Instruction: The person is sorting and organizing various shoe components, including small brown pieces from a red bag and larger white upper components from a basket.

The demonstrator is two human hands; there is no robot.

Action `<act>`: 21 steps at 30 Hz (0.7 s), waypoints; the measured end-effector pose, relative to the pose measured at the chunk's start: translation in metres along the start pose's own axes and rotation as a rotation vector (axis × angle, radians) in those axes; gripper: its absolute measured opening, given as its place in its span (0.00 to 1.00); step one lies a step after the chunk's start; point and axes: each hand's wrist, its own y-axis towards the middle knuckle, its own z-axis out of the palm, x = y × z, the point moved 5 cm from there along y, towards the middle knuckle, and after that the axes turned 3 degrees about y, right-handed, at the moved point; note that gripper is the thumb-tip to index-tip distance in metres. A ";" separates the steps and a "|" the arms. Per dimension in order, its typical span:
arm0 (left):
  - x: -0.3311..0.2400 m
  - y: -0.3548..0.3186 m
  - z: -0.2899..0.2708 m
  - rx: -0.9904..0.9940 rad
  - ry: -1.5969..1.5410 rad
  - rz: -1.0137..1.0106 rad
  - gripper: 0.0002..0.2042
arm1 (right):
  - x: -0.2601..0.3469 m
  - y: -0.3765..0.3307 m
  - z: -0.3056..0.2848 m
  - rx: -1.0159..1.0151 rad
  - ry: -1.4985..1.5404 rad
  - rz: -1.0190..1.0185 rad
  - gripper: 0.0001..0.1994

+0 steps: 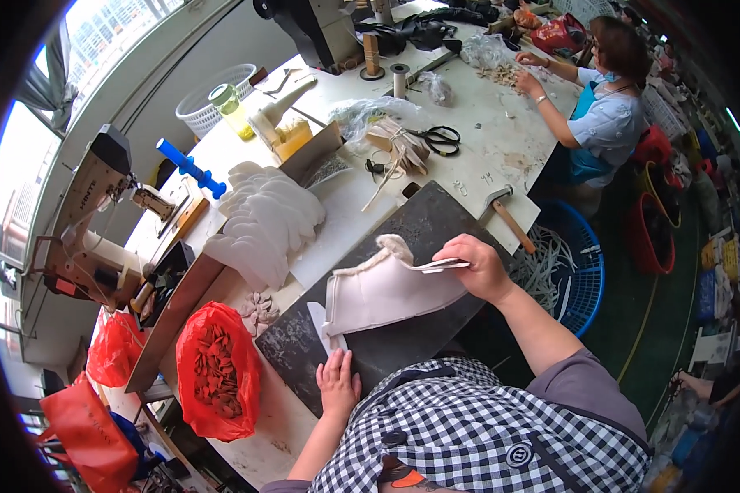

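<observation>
A pale pink shoe upper piece (pixel 386 292) with a fleecy edge lies on a dark slab (pixel 436 222) on the worktable. My right hand (pixel 481 267) grips its right end, where a thin white strip sticks out between the fingers. My left hand (pixel 337 382) rests flat on the slab's near edge, by the piece's lower left corner, fingers apart and holding nothing. My checked apron fills the lower middle.
A stack of white cut pieces (pixel 267 222), a red bag of small orange parts (pixel 218 370), a hammer (pixel 508 215), scissors (pixel 442 138), a blue tool (pixel 191 168) and a sewing machine (pixel 90 205) surround the slab. Another person (pixel 592 107) works at the far end. A blue basket (pixel 571 271) stands on the floor.
</observation>
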 end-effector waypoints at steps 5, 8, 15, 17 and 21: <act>-0.030 0.007 0.004 -0.016 -0.054 -0.010 0.28 | -0.027 -0.021 -0.061 -0.107 -0.030 0.015 0.12; -0.035 0.015 0.001 -0.046 -0.077 -0.053 0.24 | -0.044 -0.025 -0.100 -0.196 -0.085 0.071 0.12; -0.059 0.102 -0.016 -0.120 -0.338 -0.211 0.22 | -0.083 -0.043 -0.129 -0.149 -0.020 0.149 0.13; -0.070 0.133 -0.011 -0.151 -0.401 -0.244 0.29 | -0.084 -0.045 -0.136 -0.144 0.035 0.157 0.13; -0.089 0.178 0.004 -0.145 -0.463 -0.404 0.38 | -0.089 -0.047 -0.147 -0.122 0.108 0.120 0.13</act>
